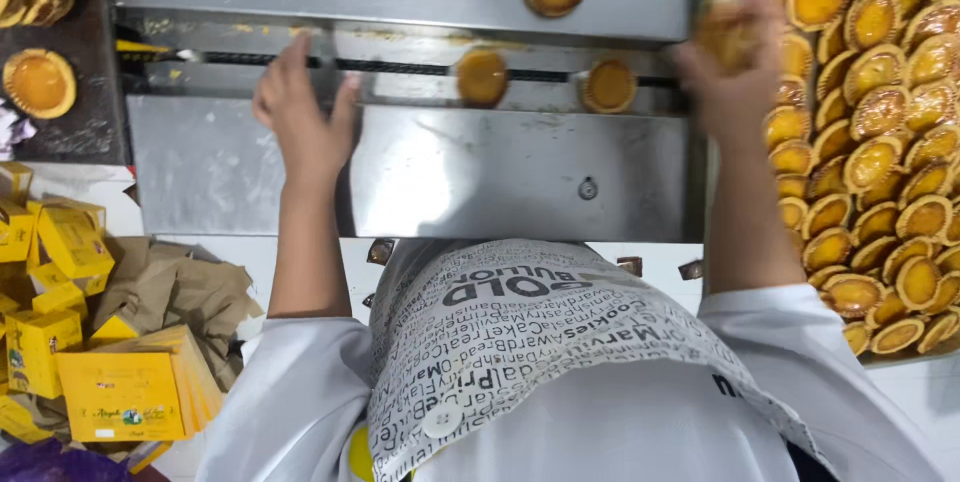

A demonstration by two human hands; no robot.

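Right hand [735, 67] grips a tart [725, 34]; left hand [305, 112] spread wide beside conveyor slot [400, 67].

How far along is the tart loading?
Done: two tarts sit on the conveyor chain. In hand: right hand holds a blurred tart; left hand rests open at the chain. Left: a large tart pile at right.

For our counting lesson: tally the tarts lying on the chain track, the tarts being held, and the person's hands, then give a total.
Track tarts: 2
Held tart, blurred, in the right hand: 1
Hands, counting the empty left hand: 2
Total: 5
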